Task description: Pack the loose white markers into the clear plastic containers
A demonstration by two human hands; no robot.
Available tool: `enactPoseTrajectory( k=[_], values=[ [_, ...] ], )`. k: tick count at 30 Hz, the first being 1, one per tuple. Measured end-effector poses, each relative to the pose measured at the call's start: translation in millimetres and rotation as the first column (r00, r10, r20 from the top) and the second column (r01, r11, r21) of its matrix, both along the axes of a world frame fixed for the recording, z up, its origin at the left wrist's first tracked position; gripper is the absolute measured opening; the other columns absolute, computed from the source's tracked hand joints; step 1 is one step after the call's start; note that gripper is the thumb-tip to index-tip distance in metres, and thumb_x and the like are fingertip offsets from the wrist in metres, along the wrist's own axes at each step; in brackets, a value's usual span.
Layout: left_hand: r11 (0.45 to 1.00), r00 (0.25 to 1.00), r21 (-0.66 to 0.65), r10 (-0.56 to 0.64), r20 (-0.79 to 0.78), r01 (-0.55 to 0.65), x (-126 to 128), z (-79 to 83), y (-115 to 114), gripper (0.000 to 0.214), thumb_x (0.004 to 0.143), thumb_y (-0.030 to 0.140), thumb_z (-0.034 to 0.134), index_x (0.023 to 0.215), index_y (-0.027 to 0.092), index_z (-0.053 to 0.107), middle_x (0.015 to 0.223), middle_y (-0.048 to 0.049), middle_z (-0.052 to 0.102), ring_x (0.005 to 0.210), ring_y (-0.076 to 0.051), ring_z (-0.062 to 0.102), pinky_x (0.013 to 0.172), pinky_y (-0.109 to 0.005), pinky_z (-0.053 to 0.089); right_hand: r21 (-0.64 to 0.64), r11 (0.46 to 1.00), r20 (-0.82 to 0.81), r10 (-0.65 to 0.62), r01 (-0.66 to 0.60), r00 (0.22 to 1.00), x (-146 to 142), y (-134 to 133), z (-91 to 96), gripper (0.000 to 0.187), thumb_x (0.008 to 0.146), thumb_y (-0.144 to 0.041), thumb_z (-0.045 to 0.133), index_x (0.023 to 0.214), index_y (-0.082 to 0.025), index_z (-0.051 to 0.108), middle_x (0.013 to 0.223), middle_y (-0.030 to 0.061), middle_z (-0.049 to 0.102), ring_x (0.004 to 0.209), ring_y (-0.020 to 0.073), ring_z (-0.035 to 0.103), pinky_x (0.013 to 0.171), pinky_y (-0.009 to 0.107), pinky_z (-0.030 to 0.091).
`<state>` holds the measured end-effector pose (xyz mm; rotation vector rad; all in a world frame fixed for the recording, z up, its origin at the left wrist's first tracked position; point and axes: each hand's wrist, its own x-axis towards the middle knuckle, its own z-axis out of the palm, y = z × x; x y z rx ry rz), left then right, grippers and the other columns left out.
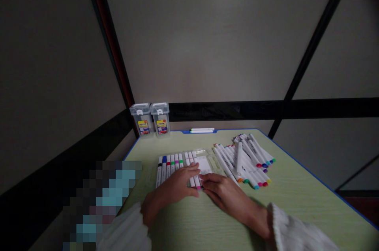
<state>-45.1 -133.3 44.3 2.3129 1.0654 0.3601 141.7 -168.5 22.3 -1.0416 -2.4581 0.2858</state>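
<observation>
A few white markers [195, 181] lie side by side in a clear plastic tray [202, 151], partly under the left hand [180, 180]. They are long, straight and smooth. They point away from the person, leaning a bit left at the far end, and pink shows at a near end. The left hand is spread over them, its thumb well apart from its fingers. The right hand [223, 189] is just beside their near ends, fingers bent close together; I cannot tell if it pinches one. More markers lie in a messy heap [251, 164] to the right, on the pale, wood-look table [189, 223].
</observation>
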Motion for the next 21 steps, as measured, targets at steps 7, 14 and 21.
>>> enactPoseTrajectory(
  k=[7,14,21],
  values=[
    [0.998,0.994,-0.014,-0.061,0.089,0.062,0.8,0.1,-0.1,0.055,0.062,0.012,0.069,0.115,0.016,0.054,0.127,-0.0114,0.046,0.120,-0.022,0.041,0.102,-0.036,0.031,0.010,1.000,0.004,0.010,-0.010,1.000,-1.8,-0.8,3.6,0.024,0.087,-0.015,0.039,0.088,-0.016,0.063,0.093,0.0075,0.061,0.088,0.0158,0.058,0.080,0.027,0.046],
    [0.991,0.984,0.021,-0.134,0.117,0.132,1.6,2.1,0.9,0.043,0.062,0.010,0.068,0.104,0.015,0.062,0.115,-0.0092,0.057,0.111,-0.020,0.051,0.095,-0.029,0.038,0.020,0.999,0.033,0.035,-0.036,0.999,-2.5,-2.5,3.7,0.025,0.088,-0.015,0.037,0.087,-0.016,0.062,0.088,0.0066,0.059,0.086,0.0152,0.057,0.077,0.025,0.045],
    [0.996,0.995,0.044,-0.081,0.061,0.078,4.0,7.2,-2.3,0.038,0.061,0.011,0.070,0.099,0.017,0.065,0.108,-0.0075,0.063,0.103,-0.019,0.056,0.090,-0.027,0.040,0.042,0.998,0.009,0.052,-0.053,0.999,-2.9,-2.9,3.7,0.025,0.088,-0.015,0.037,0.088,-0.016,0.062,0.090,0.0069,0.059,0.086,0.0154,0.056,0.079,0.026,0.046]
  ],
)
